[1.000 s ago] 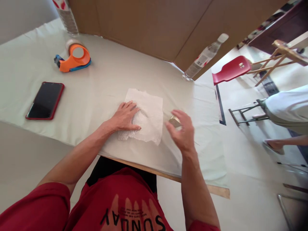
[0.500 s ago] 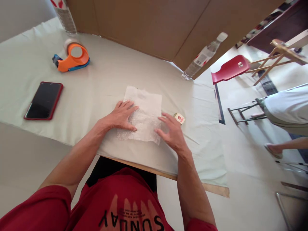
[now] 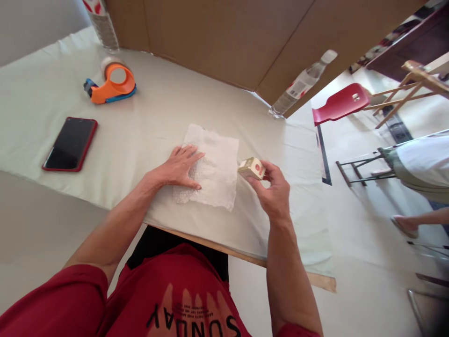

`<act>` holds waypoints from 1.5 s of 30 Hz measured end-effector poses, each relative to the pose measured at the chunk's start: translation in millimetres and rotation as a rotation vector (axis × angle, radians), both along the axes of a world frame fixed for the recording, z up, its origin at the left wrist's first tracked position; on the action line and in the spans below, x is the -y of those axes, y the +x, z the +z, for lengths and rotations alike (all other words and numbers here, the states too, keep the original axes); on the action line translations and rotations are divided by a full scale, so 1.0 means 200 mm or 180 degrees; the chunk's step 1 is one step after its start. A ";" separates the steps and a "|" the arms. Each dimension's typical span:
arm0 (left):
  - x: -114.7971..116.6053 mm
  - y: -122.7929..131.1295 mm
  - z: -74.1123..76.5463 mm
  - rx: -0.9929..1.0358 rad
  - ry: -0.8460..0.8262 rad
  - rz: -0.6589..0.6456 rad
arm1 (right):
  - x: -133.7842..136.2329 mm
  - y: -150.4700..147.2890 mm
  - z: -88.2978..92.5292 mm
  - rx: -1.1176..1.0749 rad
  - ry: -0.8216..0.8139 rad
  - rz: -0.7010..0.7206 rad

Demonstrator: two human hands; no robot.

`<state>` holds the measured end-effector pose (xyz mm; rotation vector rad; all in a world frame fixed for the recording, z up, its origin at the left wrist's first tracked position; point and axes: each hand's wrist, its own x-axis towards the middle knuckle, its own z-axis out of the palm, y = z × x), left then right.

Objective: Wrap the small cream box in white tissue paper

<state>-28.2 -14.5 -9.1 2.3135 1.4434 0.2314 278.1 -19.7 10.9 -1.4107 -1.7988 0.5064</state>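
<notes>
A sheet of white bubble wrap (image 3: 219, 164) lies flat on the cloth-covered table in front of me. My left hand (image 3: 182, 168) rests on its left side, fingers spread and pressing lightly on it. Just off the sheet's right edge, my right hand (image 3: 273, 187) grips a small cream-coloured box (image 3: 251, 168) with a red mark on its end. Thumb and fingers hold the box from its right side, and some of the fingers are hidden behind it.
An orange tape dispenser (image 3: 114, 84) and a red-cased phone (image 3: 70, 143) lie to the left. Water bottles (image 3: 301, 86) (image 3: 101, 28) stand by a brown cardboard panel (image 3: 217, 42) at the back. On the right are a red chair (image 3: 343, 104) and a person (image 3: 426, 161).
My right hand has left the bubble wrap, moved right and taken hold of the small box. My left hand stays on the sheet. The view has shifted slightly.
</notes>
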 end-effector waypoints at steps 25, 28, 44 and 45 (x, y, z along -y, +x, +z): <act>-0.01 -0.01 0.02 0.0129 -0.0072 0.0088 | -0.01 -0.30 -0.09 0.0620 -0.0033 0.1010; -0.01 -0.02 0.03 0.0357 -0.0017 0.0165 | 0.09 -0.23 0.01 0.0692 0.0076 0.1160; 0.01 -0.03 0.12 0.2086 -0.0318 0.0135 | 0.05 -0.33 0.00 0.0917 0.0792 0.0777; 0.01 -0.03 0.12 0.2046 -0.0278 0.0114 | 0.02 -0.33 0.01 0.0766 0.0673 0.0746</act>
